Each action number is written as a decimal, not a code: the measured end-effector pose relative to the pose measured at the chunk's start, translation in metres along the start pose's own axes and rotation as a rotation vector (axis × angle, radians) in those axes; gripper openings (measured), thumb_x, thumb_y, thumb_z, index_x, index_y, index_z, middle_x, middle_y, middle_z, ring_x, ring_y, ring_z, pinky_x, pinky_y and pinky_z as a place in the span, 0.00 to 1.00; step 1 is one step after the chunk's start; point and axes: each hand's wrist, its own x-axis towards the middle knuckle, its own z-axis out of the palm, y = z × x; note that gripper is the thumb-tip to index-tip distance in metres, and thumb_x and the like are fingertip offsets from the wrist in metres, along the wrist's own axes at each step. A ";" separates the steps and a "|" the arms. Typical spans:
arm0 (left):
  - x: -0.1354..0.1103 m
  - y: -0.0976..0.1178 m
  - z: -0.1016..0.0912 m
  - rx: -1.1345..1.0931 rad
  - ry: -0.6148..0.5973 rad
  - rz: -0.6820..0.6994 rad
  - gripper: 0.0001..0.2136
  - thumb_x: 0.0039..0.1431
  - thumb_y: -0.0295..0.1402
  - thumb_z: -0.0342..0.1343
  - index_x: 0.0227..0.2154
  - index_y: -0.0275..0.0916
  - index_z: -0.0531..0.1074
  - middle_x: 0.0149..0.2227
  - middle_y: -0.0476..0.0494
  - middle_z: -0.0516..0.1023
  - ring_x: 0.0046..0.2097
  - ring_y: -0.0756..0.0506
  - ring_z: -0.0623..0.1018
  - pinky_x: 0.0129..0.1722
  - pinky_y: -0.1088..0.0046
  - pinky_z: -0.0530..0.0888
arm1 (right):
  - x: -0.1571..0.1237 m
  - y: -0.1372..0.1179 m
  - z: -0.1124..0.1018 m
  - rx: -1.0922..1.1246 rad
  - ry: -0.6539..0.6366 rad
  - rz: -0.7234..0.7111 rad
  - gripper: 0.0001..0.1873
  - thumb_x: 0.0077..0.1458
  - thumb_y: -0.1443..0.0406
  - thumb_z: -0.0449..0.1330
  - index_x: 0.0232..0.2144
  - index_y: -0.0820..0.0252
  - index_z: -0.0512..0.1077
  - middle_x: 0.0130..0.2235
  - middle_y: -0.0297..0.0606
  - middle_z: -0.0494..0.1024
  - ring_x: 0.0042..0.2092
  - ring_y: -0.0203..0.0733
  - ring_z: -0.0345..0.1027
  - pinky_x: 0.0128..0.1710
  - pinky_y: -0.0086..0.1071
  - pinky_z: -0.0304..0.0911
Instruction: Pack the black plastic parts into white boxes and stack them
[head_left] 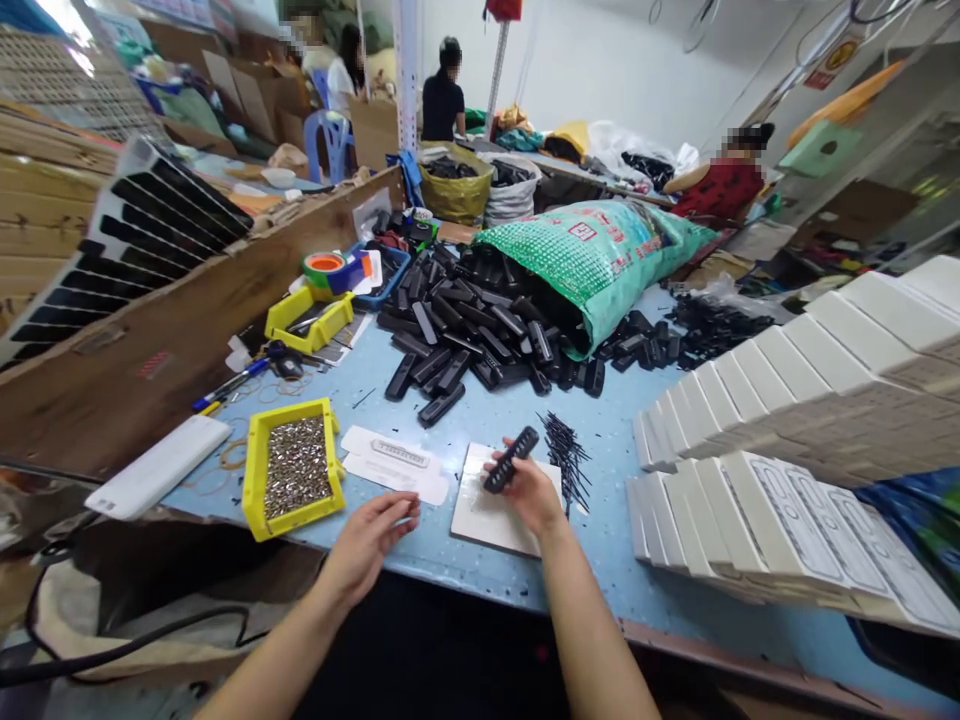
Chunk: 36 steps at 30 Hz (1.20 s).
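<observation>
My right hand (531,495) is closed on a long black plastic part (511,460) with a row of openings along its face, tilted above a white square board (471,505). To the left, my left hand (375,535) hovers over the table's front edge, fingers loosely stretched and apart from the thumb, with nothing visible in it. A yellow bin (256,475) full of small metal pieces (296,465) stands left of that hand. Between bin and board lies a white paper sheet (394,465) with a printed drawing. Thin black sticks (566,460) lie right of the board.
A green woven sack (592,260) spills a pile of black plastic parts (465,330) across the table's back. White boxes (757,520) stand in stacks at right. A second yellow bin (307,320), tape rolls and pens sit at left by a wooden board (150,370). Several people are farther back.
</observation>
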 end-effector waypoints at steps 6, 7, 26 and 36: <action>0.011 -0.025 0.055 -0.050 -0.099 -0.021 0.14 0.35 0.35 0.72 0.27 0.35 0.79 0.26 0.45 0.80 0.29 0.50 0.77 0.34 0.77 0.75 | -0.057 -0.003 0.024 0.031 0.082 -0.239 0.16 0.45 0.61 0.65 0.37 0.58 0.67 0.31 0.31 0.70 0.33 0.37 0.70 0.39 0.37 0.68; 0.010 -0.026 0.058 -0.043 -0.103 -0.025 0.14 0.35 0.35 0.73 0.26 0.35 0.80 0.25 0.45 0.80 0.28 0.51 0.77 0.33 0.77 0.75 | -0.059 -0.008 0.029 0.050 0.109 -0.335 0.17 0.45 0.62 0.65 0.38 0.57 0.67 0.30 0.30 0.68 0.33 0.37 0.69 0.40 0.38 0.67; -0.002 -0.044 0.067 0.180 -0.125 0.201 0.14 0.46 0.36 0.65 0.30 0.40 0.65 0.28 0.49 0.77 0.32 0.47 0.78 0.38 0.69 0.76 | -0.051 -0.009 0.048 0.321 0.331 -0.474 0.08 0.51 0.59 0.54 0.27 0.55 0.58 0.23 0.26 0.57 0.23 0.32 0.56 0.28 0.30 0.61; 0.091 0.063 0.002 1.713 -0.319 0.466 0.19 0.40 0.19 0.57 0.39 0.38 0.71 0.46 0.34 0.75 0.53 0.32 0.71 0.58 0.41 0.53 | -0.031 0.011 -0.032 -0.374 0.208 -0.397 0.12 0.47 0.56 0.59 0.30 0.59 0.68 0.22 0.32 0.70 0.24 0.40 0.66 0.29 0.36 0.65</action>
